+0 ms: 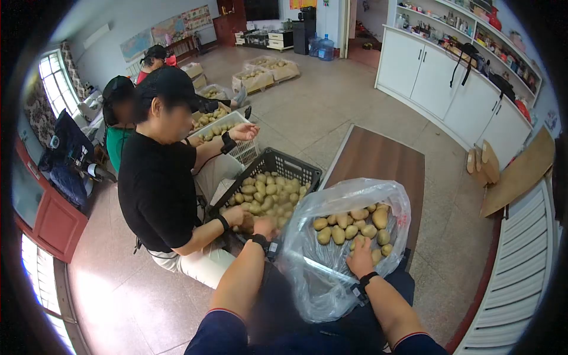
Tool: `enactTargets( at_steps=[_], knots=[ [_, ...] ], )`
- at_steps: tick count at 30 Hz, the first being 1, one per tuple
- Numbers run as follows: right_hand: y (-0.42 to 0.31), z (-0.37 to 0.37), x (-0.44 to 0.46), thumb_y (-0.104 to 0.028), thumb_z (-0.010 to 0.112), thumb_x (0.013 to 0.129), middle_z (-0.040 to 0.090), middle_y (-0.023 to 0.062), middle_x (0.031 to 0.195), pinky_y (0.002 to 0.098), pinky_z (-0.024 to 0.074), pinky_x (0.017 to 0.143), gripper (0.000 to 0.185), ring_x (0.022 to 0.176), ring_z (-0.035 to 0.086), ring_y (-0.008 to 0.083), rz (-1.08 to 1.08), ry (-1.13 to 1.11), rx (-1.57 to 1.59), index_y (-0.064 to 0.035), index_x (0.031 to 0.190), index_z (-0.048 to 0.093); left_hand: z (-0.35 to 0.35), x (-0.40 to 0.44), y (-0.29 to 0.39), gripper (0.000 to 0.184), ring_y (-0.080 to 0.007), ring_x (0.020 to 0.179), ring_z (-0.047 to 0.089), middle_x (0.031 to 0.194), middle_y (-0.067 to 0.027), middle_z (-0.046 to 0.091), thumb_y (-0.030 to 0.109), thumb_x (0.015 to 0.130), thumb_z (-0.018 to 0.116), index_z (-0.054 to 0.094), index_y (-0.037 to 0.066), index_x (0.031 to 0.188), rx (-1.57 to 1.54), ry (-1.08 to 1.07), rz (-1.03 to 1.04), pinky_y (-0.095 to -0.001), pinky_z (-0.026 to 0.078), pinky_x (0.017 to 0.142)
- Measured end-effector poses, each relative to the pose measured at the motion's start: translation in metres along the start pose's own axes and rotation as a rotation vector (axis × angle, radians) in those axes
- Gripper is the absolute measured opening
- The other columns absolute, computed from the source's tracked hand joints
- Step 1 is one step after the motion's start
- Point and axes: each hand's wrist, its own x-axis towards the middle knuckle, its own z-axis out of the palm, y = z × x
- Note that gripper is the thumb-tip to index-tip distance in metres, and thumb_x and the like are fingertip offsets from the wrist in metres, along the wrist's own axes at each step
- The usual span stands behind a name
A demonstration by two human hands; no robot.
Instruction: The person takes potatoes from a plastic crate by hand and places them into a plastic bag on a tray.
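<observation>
Potatoes lie in a clear plastic bag that lines an open box in front of me. My right hand is inside this bag, its fingers curled against a potato at the near side of the pile. To the left, my left hand reaches over the near edge of a black plastic crate full of potatoes. Its fingers are blurred and partly hidden, so their grip is unclear. Right beside it is the hand of a co-worker, also at the potatoes in the crate.
A brown bench stands beyond the bag. The co-worker in black sits close on my left, with other people behind. A white crate and lined boxes of potatoes stand farther back. White cabinets line the right wall.
</observation>
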Motion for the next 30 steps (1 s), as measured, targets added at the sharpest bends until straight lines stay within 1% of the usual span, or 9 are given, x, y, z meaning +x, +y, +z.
enactTargets(
  at_steps=[2, 5, 10, 12, 18, 21, 23, 26, 30],
  knots=[
    [0.001, 0.003, -0.002, -0.010, 0.073, 0.070, 0.025, 0.0241, 0.140, 0.0464, 0.0463, 0.092, 0.072, 0.110, 0.050, 0.0453, -0.007, 0.006, 0.007, -0.0036, 0.133, 0.040, 0.007, -0.009, 0.021, 0.017, -0.0292, 0.064, 0.058, 0.080, -0.0172, 0.059, 0.014, 0.092, 0.047, 0.056, 0.000, 0.090, 0.563, -0.069, 0.047, -0.0450, 0.051, 0.056],
    [0.004, 0.005, -0.003, -0.008, 0.075, 0.069, 0.028, 0.0263, 0.137, 0.0462, 0.0457, 0.094, 0.074, 0.112, 0.049, 0.0470, 0.033, -0.004, 0.009, -0.0017, 0.134, 0.039, 0.016, -0.024, 0.043, 0.024, -0.0335, 0.074, 0.065, 0.077, -0.0161, 0.066, 0.026, 0.070, 0.075, 0.067, 0.006, 0.081, 1.329, 0.023, 0.212, -0.0438, 0.050, 0.062],
    [-0.001, 0.004, -0.008, -0.003, 0.071, 0.070, 0.028, 0.0250, 0.139, 0.0462, 0.0454, 0.094, 0.065, 0.115, 0.049, 0.0447, 0.011, 0.084, 0.121, -0.0005, 0.129, 0.041, 0.035, -0.042, 0.099, 0.029, -0.0305, 0.076, 0.066, 0.089, -0.0149, 0.067, 0.024, 0.076, 0.071, 0.064, 0.005, 0.097, 1.546, -0.160, 0.235, -0.0421, 0.051, 0.060],
    [-0.001, 0.004, -0.010, -0.003, 0.070, 0.070, 0.032, 0.0260, 0.136, 0.0458, 0.0444, 0.095, 0.063, 0.114, 0.048, 0.0450, 0.001, 0.131, 0.157, 0.0003, 0.127, 0.042, 0.056, -0.056, 0.122, 0.029, -0.0250, 0.070, 0.060, 0.089, -0.0120, 0.059, 0.020, 0.094, 0.051, 0.055, 0.002, 0.116, -0.194, 0.259, -0.304, -0.0381, 0.047, 0.051],
    [0.000, 0.016, -0.005, -0.004, 0.069, 0.070, 0.045, 0.0264, 0.123, 0.0451, 0.0404, 0.097, 0.052, 0.112, 0.046, 0.0439, 0.014, 0.267, 0.294, 0.0025, 0.116, 0.046, 0.096, -0.078, 0.162, 0.031, -0.0219, 0.062, 0.063, 0.094, -0.0117, 0.063, 0.021, 0.089, 0.054, 0.056, 0.000, 0.111, -0.139, 0.186, -0.241, -0.0315, 0.050, 0.049],
    [0.003, 0.024, 0.000, -0.008, 0.070, 0.076, 0.054, 0.0211, 0.110, 0.0435, 0.0498, 0.078, 0.042, 0.096, 0.058, 0.0361, 0.007, 0.360, 0.253, 0.0008, 0.111, 0.048, 0.110, -0.092, 0.182, 0.032, -0.0219, 0.066, 0.065, 0.097, -0.0115, 0.062, 0.022, 0.090, 0.054, 0.055, 0.000, 0.114, -0.084, 0.023, -0.286, -0.0321, 0.050, 0.048],
    [0.002, 0.031, 0.009, -0.024, 0.065, 0.086, 0.059, 0.0114, 0.089, 0.0327, 0.0494, 0.054, 0.032, 0.076, 0.061, 0.0242, 0.513, 0.075, 0.974, -0.0016, 0.105, 0.052, 0.118, -0.096, 0.185, 0.033, -0.0214, 0.064, 0.065, 0.097, -0.0112, 0.062, 0.024, 0.090, 0.055, 0.055, 0.000, 0.114, -0.083, -0.034, -0.300, -0.0314, 0.050, 0.047],
    [-0.017, 0.006, 0.013, -0.030, 0.054, 0.094, 0.059, 0.0062, 0.081, 0.0253, 0.0388, 0.039, 0.027, 0.062, 0.058, 0.0157, 0.648, -0.156, 1.334, -0.0047, 0.102, 0.054, 0.125, -0.096, 0.179, 0.036, -0.0199, 0.061, 0.064, 0.100, -0.0101, 0.060, 0.027, 0.092, 0.055, 0.052, 0.002, 0.118, -0.030, -0.187, -0.333, -0.0301, 0.049, 0.047],
    [-0.063, -0.020, 0.020, -0.025, 0.051, 0.095, 0.061, 0.0059, 0.084, 0.0233, 0.0413, 0.049, 0.023, 0.063, 0.057, 0.0148, 0.615, -0.269, 1.480, -0.0057, 0.105, 0.057, 0.134, -0.106, 0.183, 0.040, -0.0175, 0.059, 0.062, 0.104, -0.0099, 0.058, 0.033, 0.094, 0.053, 0.051, 0.005, 0.122, -0.055, -0.368, -0.407, -0.0273, 0.047, 0.048]
  ],
)
